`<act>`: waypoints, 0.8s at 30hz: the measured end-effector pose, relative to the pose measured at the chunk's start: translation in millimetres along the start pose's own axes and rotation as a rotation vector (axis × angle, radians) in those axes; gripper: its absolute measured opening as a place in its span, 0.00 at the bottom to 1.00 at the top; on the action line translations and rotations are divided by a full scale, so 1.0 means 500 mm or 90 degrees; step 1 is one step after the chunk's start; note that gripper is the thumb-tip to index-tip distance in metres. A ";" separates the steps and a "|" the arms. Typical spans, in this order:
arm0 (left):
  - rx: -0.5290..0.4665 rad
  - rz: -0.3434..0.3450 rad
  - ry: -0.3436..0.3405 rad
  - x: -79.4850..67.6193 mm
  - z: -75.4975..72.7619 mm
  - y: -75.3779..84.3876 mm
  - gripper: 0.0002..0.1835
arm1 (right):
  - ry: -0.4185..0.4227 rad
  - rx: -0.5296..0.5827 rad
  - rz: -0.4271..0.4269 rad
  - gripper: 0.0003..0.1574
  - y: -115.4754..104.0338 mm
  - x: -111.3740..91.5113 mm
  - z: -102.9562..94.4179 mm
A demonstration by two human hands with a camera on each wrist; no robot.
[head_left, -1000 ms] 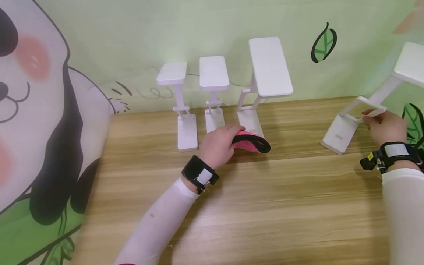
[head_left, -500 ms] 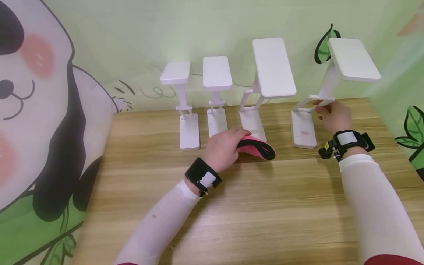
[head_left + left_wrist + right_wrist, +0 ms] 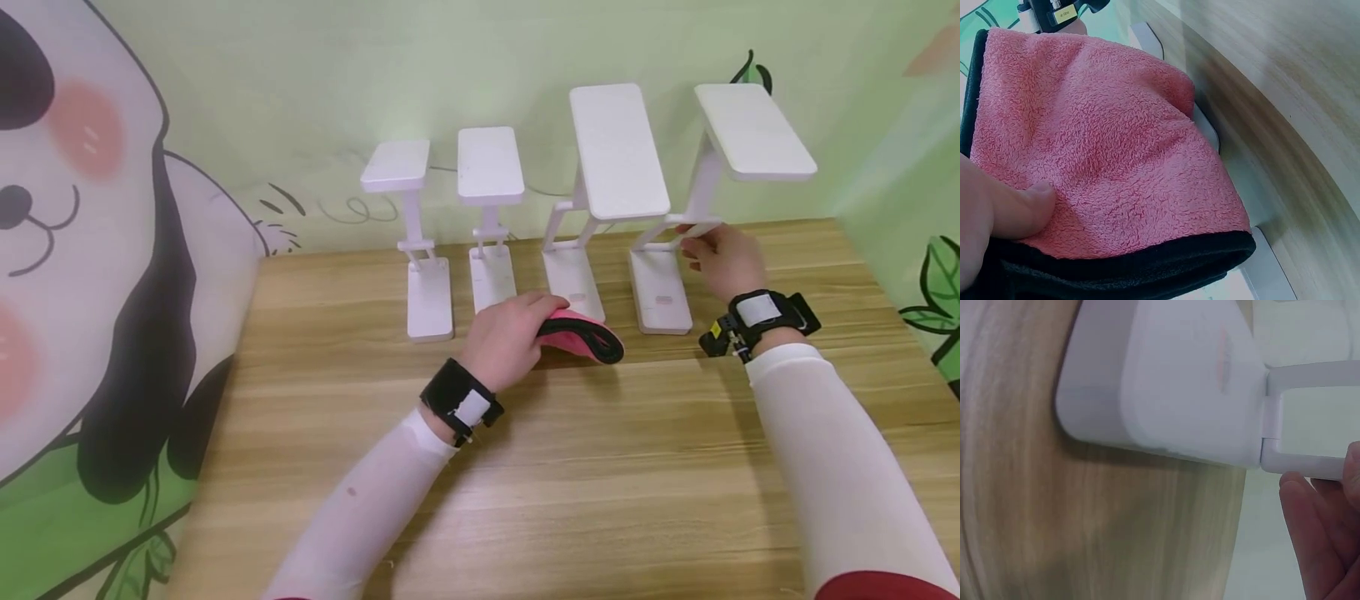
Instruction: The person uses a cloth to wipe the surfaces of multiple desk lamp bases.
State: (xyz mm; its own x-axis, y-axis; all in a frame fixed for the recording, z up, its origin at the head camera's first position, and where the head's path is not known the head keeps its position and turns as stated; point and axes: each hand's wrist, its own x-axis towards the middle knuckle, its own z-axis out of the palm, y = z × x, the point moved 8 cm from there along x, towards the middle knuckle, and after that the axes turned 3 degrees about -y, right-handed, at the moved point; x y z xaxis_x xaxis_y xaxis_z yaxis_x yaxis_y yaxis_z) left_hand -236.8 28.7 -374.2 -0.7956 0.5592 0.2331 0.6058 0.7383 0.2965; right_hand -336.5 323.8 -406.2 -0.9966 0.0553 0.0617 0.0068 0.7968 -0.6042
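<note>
Four-sided white plates top a row of white folding phone stands along the back of the table. My right hand [image 3: 726,260] grips the hinged frame of the rightmost phone stand [image 3: 660,292]; the right wrist view shows thumb and fingertips at that frame [image 3: 1310,465], beside the base [image 3: 1179,381]. My left hand [image 3: 501,343] holds a folded pink cloth [image 3: 577,335] with black edging, in front of the two middle stands. In the left wrist view the thumb presses on the fluffy cloth [image 3: 1104,137]. The cloth and hand partly hide the bases of the small middle stand [image 3: 491,275] and the larger stand [image 3: 572,279].
At the row's left end stands a small phone stand [image 3: 429,300]. The wooden table [image 3: 585,483] meets a green painted wall [image 3: 300,100] behind. A panda mural [image 3: 127,275] covers the left side, and another wall [image 3: 900,208] borders the right.
My right hand has brought the rightmost phone stand leftward and turned it, so it now stands close beside the larger one. The left hand keeps the cloth in nearly the same place.
</note>
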 end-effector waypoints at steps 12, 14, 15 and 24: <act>-0.006 0.006 0.011 0.009 -0.006 0.008 0.26 | -0.001 -0.079 -0.020 0.28 -0.005 -0.009 0.001; -0.011 0.003 0.013 0.011 -0.010 0.009 0.26 | 0.000 -0.107 -0.017 0.29 -0.011 -0.019 -0.006; -0.014 0.001 0.016 0.013 -0.014 0.009 0.26 | -0.002 -0.115 -0.017 0.29 -0.016 -0.025 -0.009; -0.022 -0.007 0.043 0.029 -0.040 0.018 0.28 | -0.025 -0.131 -0.039 0.39 -0.119 -0.118 -0.013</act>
State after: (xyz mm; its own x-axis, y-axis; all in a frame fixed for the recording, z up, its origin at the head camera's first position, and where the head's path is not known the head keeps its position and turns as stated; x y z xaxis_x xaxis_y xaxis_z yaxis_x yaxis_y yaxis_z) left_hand -243.0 35.8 -349.6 -0.8005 0.5241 0.2907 0.5981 0.7301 0.3306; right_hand -277.5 276.9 -368.5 -0.9980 -0.0176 0.0609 -0.0419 0.9042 -0.4250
